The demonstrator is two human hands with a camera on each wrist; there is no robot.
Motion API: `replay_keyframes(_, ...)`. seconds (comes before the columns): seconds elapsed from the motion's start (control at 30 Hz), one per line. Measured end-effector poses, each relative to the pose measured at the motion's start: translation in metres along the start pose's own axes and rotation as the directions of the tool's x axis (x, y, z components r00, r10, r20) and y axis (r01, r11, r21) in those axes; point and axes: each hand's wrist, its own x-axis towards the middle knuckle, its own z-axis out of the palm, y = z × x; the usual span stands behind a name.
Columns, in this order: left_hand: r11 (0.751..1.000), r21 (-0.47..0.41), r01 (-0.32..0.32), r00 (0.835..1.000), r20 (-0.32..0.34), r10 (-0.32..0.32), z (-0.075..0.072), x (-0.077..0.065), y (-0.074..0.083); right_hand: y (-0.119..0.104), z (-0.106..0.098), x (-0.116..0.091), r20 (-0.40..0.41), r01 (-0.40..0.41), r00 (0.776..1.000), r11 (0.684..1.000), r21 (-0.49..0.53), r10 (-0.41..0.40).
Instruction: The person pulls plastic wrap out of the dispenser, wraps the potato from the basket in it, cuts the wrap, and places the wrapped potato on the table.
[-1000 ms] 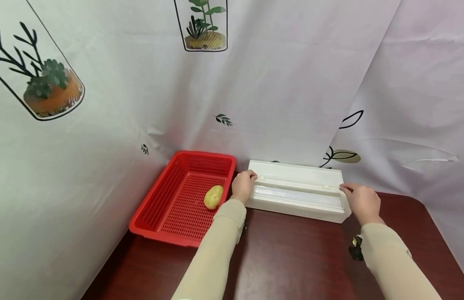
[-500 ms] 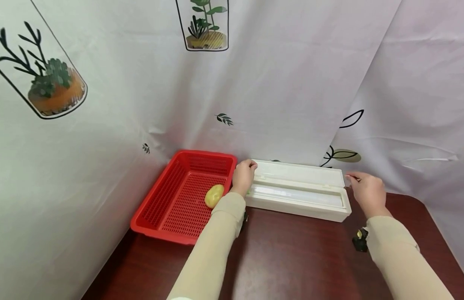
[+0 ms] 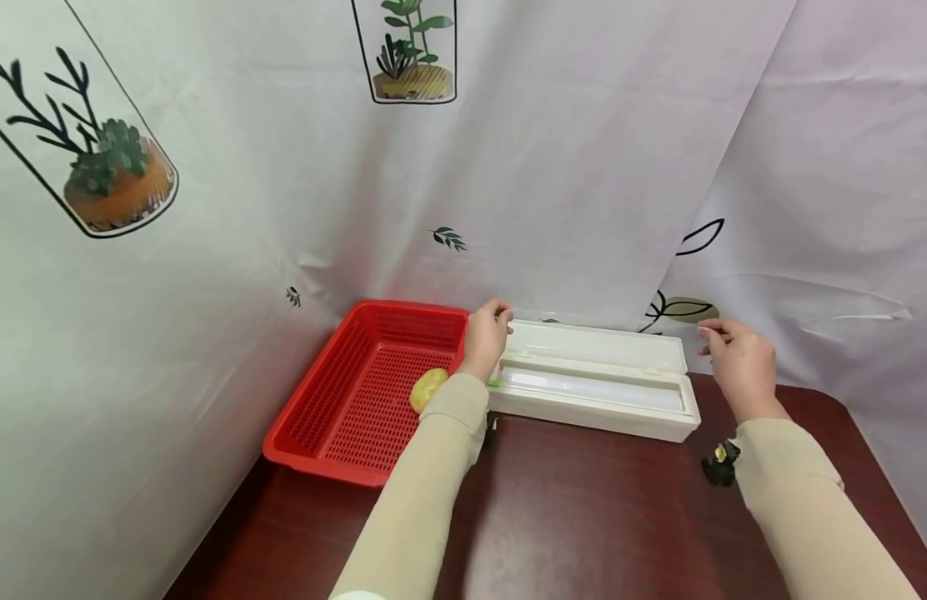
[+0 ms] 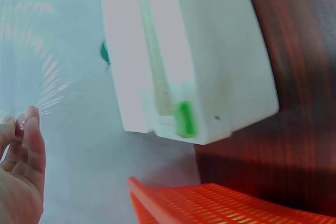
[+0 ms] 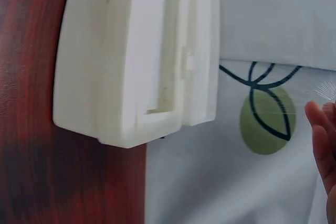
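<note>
A white cling film dispenser (image 3: 583,417) stands against the back curtain, its lid (image 3: 594,346) tipped back and the roll (image 3: 591,391) showing inside. My left hand (image 3: 484,342) pinches one corner of the clear cling film (image 4: 31,66) just beyond the box's left end; creases fan out from the fingertips. Level with it, past the right end, my right hand (image 3: 739,367) pinches the other corner, with small creases in the film (image 5: 326,91) at the fingers. Most of the sheet is nearly invisible in the head view. A green piece (image 4: 185,119) sits at the box's left end.
A red plastic basket (image 3: 313,392) stands left of the dispenser, partly behind my left forearm. Inside it lies a yellow potato (image 3: 428,390). Behind the brown table (image 3: 583,517) hangs a pale patterned curtain (image 3: 568,208).
Both hands have risen and moved back from the box's opening, drawing the cling film up over the raised lid. The dispenser, basket and potato stay in place.
</note>
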Motion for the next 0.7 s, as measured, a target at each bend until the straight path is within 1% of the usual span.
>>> replay_keyframes(0.07, 0.999, -0.042, 0.003, 1.0, 0.001, -0.003, -0.002, 0.001, 0.005, -0.003, -0.002, 0.002, -0.005, -0.012, 1.0, 1.0, 0.028, 0.012)
replay_keyframes(0.17, 0.996, -0.089, -0.004, 1.0, -0.007, 0.004, -0.005, 0.003, 0.011, -0.007, -0.005, 0.004, -0.035, -0.014, 0.999, 0.999, 0.044, 0.015)
replay_keyframes(0.23, 0.995, -0.096, -0.025, 0.999, -0.023, 0.022, -0.007, 0.004, 0.015, -0.011, -0.007, 0.005, -0.068, -0.011, 0.998, 0.998, 0.054, 0.014)
replay_keyframes(0.3, 0.994, -0.095, -0.058, 0.997, -0.05, 0.053, -0.01, 0.006, 0.019, -0.014, -0.009, 0.006, -0.106, -0.008, 0.994, 0.998, 0.063, 0.014)
replay_keyframes(0.37, 0.991, -0.088, -0.099, 0.992, -0.086, 0.092, -0.012, 0.007, 0.023, -0.018, -0.011, 0.008, -0.146, -0.001, 0.989, 0.997, 0.075, 0.012)
replay_keyframes(0.5, 0.98, -0.101, -0.173, 0.976, -0.15, 0.157, -0.015, 0.01, 0.03, -0.024, -0.015, 0.012, -0.229, 0.024, 0.973, 0.995, 0.097, -0.001)
replay_keyframes(0.7, 0.961, -0.146, -0.233, 0.957, -0.208, 0.2, -0.021, 0.012, 0.039, -0.035, -0.022, 0.013, -0.325, 0.057, 0.946, 0.985, 0.165, 0.0)
